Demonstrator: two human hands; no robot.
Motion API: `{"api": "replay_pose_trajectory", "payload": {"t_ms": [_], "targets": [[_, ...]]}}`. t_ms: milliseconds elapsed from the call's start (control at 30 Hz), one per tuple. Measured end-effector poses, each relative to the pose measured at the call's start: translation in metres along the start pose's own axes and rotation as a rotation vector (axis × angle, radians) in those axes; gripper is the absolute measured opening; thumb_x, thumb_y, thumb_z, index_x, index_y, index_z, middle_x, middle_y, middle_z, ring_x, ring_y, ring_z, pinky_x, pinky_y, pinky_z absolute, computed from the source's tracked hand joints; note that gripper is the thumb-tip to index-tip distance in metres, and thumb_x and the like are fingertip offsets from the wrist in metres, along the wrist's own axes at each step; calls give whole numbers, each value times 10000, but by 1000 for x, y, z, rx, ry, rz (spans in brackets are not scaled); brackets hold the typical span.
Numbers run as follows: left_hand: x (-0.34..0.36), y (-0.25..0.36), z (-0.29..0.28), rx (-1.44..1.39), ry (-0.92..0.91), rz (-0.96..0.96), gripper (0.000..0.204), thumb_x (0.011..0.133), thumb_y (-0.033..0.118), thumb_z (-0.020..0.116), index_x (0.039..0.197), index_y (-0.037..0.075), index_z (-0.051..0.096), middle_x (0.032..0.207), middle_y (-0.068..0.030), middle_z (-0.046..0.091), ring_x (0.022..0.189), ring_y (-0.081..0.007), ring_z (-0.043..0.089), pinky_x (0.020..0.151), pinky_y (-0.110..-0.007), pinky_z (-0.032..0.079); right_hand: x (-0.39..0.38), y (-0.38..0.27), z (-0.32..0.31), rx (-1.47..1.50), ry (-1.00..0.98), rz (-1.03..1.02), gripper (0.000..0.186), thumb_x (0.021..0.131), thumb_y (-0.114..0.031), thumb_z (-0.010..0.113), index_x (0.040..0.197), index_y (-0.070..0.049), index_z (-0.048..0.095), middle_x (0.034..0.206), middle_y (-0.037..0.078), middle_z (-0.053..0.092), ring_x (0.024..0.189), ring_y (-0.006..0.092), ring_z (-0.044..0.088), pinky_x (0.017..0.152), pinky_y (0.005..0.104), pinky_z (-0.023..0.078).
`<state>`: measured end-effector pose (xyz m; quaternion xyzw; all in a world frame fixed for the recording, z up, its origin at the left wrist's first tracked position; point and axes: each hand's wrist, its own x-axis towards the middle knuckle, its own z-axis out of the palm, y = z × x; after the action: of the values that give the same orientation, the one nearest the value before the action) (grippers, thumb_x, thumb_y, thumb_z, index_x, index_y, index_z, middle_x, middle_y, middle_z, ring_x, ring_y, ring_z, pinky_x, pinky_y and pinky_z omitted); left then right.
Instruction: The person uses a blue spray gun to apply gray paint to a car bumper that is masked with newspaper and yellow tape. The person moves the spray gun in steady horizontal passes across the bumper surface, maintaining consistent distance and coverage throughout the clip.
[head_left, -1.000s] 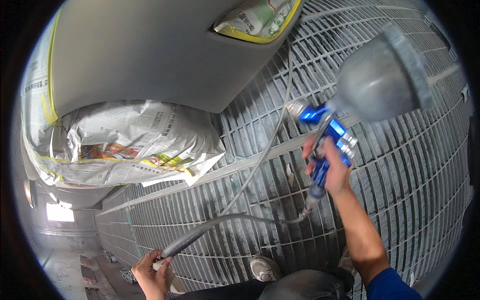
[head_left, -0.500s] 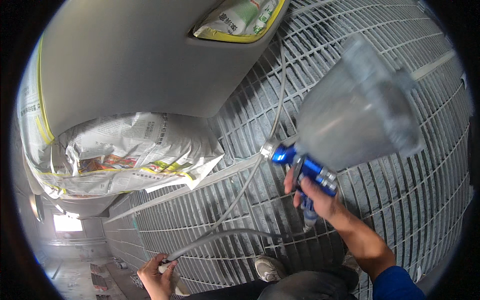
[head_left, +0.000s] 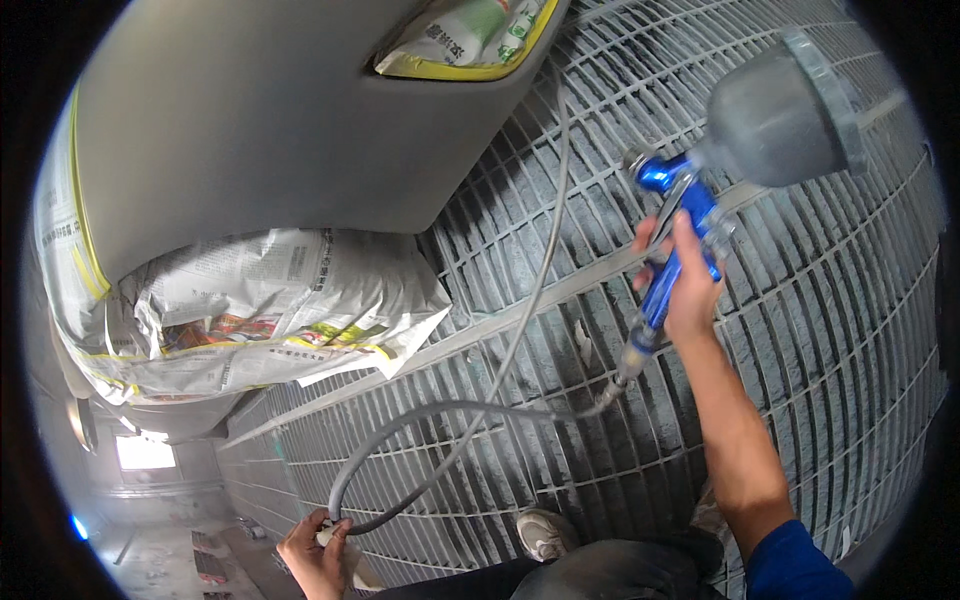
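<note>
Gripped in my right hand [head_left: 685, 275] is a blue spray gun [head_left: 658, 172] with a grey cup [head_left: 770, 115] on its top. A grey hose [head_left: 420, 410] runs from the gun's base in a loop down to my left hand [head_left: 320, 550], whose fingers close round it and a pale item I cannot make out. Above the hose is a grey painted vehicle body panel [head_left: 250, 120], with newspaper masking [head_left: 270, 280] held by yellow tape along its lower arch and in an opening [head_left: 465, 35] near its top edge.
A metal grate floor [head_left: 820, 380] lies under me, with my shoe [head_left: 545, 532] on it and a slack length of hose [head_left: 550, 250] crossing it. At the lower left are the booth wall [head_left: 150, 480], a bright window [head_left: 145, 452] and some small items on the floor.
My right hand and spray gun dipped rightward and down half a second ago and are now higher, farther from the lower edge. The hose bends into a wider loop. My view of the panel has shifted slightly.
</note>
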<state>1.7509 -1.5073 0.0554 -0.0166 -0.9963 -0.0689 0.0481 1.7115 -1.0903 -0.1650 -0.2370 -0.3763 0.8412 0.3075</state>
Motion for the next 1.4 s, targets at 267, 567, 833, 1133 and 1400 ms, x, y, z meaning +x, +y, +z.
{"api": "replay_pose_trajectory", "payload": {"t_ms": [267, 567, 833, 1133, 1400], "targets": [[6, 4, 3, 127, -51, 82, 281, 692, 97, 820, 885, -60, 690, 647, -130, 634, 579, -144, 538, 584, -324, 457, -92, 45, 15, 44, -508, 277, 285, 977, -288, 587, 1088, -28, 624, 949, 79, 681, 846, 127, 664, 537, 247, 550], [5, -21, 1, 267, -49, 50, 406, 852, 380, 747, 1074, 41, 726, 515, -108, 586, 457, -145, 564, 469, -348, 455, 3, 38, -18, 85, -122, 99, 359, 1000, -385, 515, 1052, -53, 640, 909, 64, 668, 808, 124, 643, 565, 252, 522], [32, -11, 20, 358, 17, -7, 345, 758, 170, 801, 969, -87, 708, 662, -149, 664, 602, -140, 571, 592, -325, 475, -26, 64, -21, 222, -337, 189, 280, 963, -340, 595, 925, -66, 633, 890, 101, 681, 776, 123, 677, 515, 255, 563], [41, 16, 38, 496, -36, 39, 390, 795, 246, 767, 1027, -64, 717, 755, -206, 707, 672, -241, 665, 672, -363, 508, -18, 94, -38, 349, -461, 311, 312, 953, -398, 613, 962, -87, 627, 836, 35, 656, 718, 85, 642, 476, 225, 544], [42, 22, 34, 432, -33, -55, 345, 815, 214, 738, 1010, -70, 722, 656, -121, 678, 600, -175, 610, 577, -343, 476, 106, 30, -68, 376, -178, 104, 386, 906, -458, 643, 961, -76, 625, 844, 66, 664, 742, 129, 652, 514, 292, 545]]}}
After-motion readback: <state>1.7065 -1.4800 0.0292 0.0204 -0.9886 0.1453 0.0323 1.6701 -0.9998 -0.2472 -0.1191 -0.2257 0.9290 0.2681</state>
